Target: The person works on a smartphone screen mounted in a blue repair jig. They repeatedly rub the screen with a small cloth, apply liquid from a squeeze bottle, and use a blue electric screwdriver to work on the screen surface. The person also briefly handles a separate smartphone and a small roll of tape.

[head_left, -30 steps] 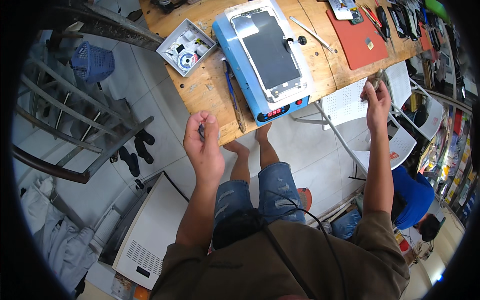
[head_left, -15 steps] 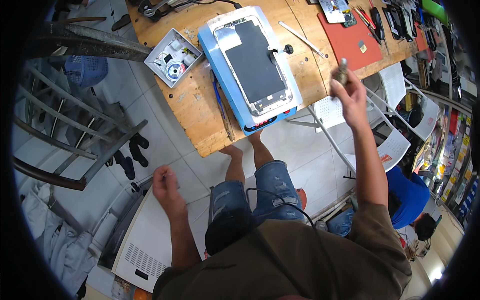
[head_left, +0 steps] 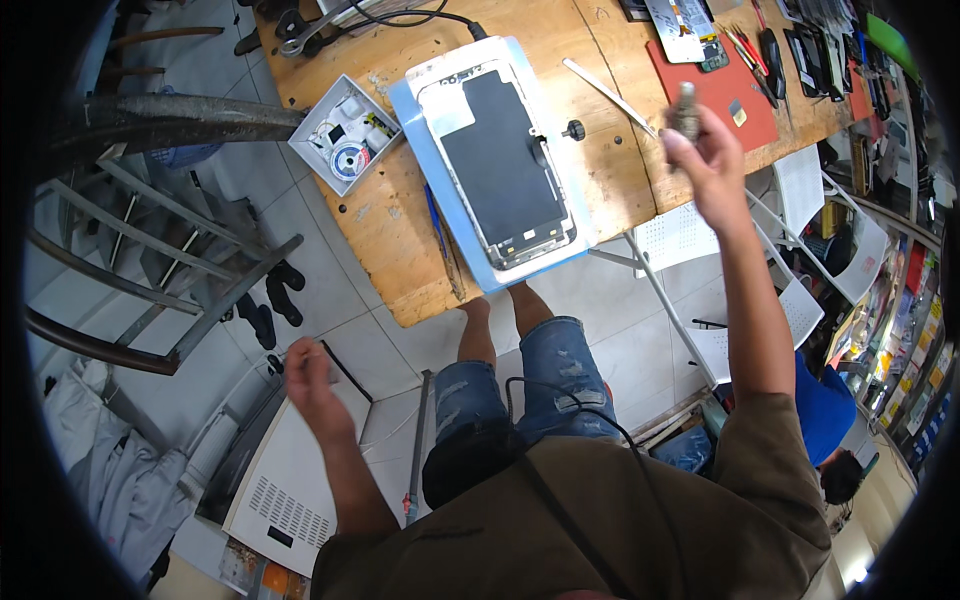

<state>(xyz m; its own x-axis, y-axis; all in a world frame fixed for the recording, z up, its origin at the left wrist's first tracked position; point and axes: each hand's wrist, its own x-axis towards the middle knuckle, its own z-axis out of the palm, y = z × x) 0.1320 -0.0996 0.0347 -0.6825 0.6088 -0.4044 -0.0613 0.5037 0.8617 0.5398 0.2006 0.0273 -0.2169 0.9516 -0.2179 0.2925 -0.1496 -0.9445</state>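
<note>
My right hand [head_left: 712,165] is raised over the right part of the wooden table, its fingers closed around a small brownish, brass-like cylinder [head_left: 686,122] with a pale tip. My left hand [head_left: 316,392] is off the table to the lower left, above a white perforated panel; its fingers are curled, and I cannot make out what is in them, if anything. On the table, a phone screen assembly [head_left: 505,165] with a dark back and light frame lies on a blue-sided machine [head_left: 412,125]. A black knob [head_left: 574,130] sticks out at the machine's right side.
A white box [head_left: 382,150] with a small spool and parts stands left of the machine. A white strip-like tool [head_left: 605,92] and a red mat [head_left: 755,125] lie to the right. White chairs [head_left: 675,240] stand beyond the table edge; another person in blue [head_left: 822,410] is at lower right.
My left hand has moved slightly left and down. My right hand, still around the cylinder, has shifted a little right. The view has tilted, so the table sits lower.
</note>
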